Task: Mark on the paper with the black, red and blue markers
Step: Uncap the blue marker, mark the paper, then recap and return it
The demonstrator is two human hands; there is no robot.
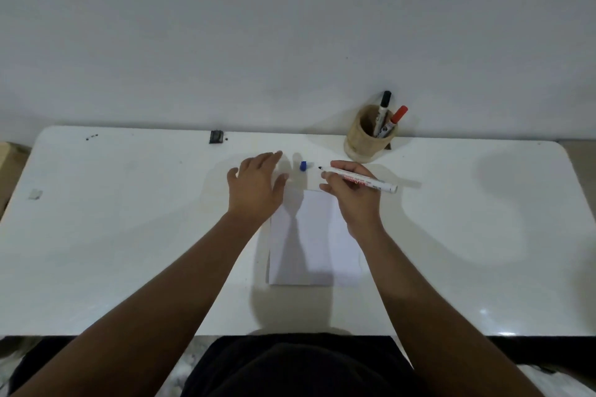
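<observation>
A white sheet of paper [317, 235] lies on the white table [129, 235] in front of me. My right hand [351, 193] grips an uncapped blue marker [374, 182], tip pointing left, just beyond the paper's far edge. Its blue cap [303, 166] stands on the table between my hands. My left hand [258, 184] hovers flat with fingers spread over the paper's far left corner, holding nothing. A black marker [383, 109] and a red marker [395, 121] stand capped in a wooden cup [364, 142] at the back.
A small black object [216, 136] sits at the table's far edge by the wall. A small scrap [34, 194] lies at the far left. The table's near edge runs above my lap.
</observation>
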